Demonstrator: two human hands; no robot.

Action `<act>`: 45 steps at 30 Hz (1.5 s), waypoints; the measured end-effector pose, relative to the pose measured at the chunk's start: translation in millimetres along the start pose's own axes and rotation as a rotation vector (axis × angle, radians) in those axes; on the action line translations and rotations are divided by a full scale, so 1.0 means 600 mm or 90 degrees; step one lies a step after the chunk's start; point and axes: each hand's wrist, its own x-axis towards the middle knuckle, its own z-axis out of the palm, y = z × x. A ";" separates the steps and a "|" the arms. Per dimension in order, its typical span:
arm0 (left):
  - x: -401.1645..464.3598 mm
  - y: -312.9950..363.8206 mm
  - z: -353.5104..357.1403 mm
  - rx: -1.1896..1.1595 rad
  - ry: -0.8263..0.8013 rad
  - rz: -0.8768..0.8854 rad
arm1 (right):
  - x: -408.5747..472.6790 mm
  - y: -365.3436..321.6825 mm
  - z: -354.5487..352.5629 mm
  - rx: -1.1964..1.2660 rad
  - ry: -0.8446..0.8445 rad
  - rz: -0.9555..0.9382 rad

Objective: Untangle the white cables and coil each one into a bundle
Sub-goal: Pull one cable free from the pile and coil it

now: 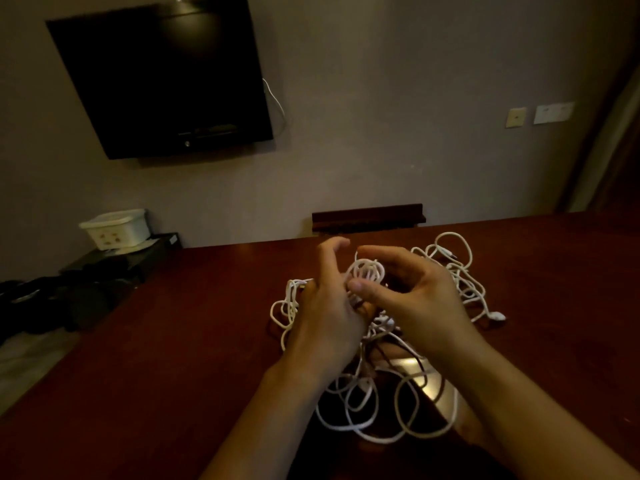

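Coiling white cables [367, 271] between hands

1. A tangle of thin white cables [374, 344] sprawls across the middle of the dark red-brown wooden table [156, 358], loops reaching far right and toward the near edge.
2. Both hands sit over the tangle's centre.
3. Bare tabletop lies open to the left and far right of the tangle.
4. A dark wooden chair back [367, 217] stands against the far edge.
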 end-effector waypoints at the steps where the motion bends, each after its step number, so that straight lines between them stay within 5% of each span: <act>1: 0.000 0.000 -0.001 0.006 -0.005 0.002 | -0.001 0.001 -0.001 -0.005 -0.008 -0.009; 8: 0.010 -0.014 0.003 -0.007 -0.041 -0.002 | -0.001 0.004 -0.005 -0.027 -0.025 -0.043; 15: 0.007 -0.020 0.014 0.082 -0.049 0.068 | 0.000 0.012 -0.005 -0.103 0.116 -0.068; 22: 0.006 -0.015 0.019 0.145 -0.042 0.040 | -0.001 0.018 -0.002 -0.134 0.130 -0.121; 24: 0.011 -0.012 0.019 0.062 -0.017 0.012 | 0.000 0.015 -0.001 -0.096 0.100 -0.072; 27: 0.028 -0.006 0.006 -0.269 0.095 -0.161 | 0.003 0.015 -0.006 -0.095 0.037 0.029; 31: 0.047 -0.015 -0.015 -0.646 0.116 -0.289 | -0.004 0.023 -0.006 -0.276 -0.104 0.010; 36: 0.047 -0.015 -0.025 -0.802 0.114 -0.319 | -0.006 0.036 -0.005 -0.618 -0.202 -0.078; 45: 0.034 0.013 -0.028 -0.867 0.070 -0.293 | -0.004 0.026 0.004 -0.497 -0.116 -0.155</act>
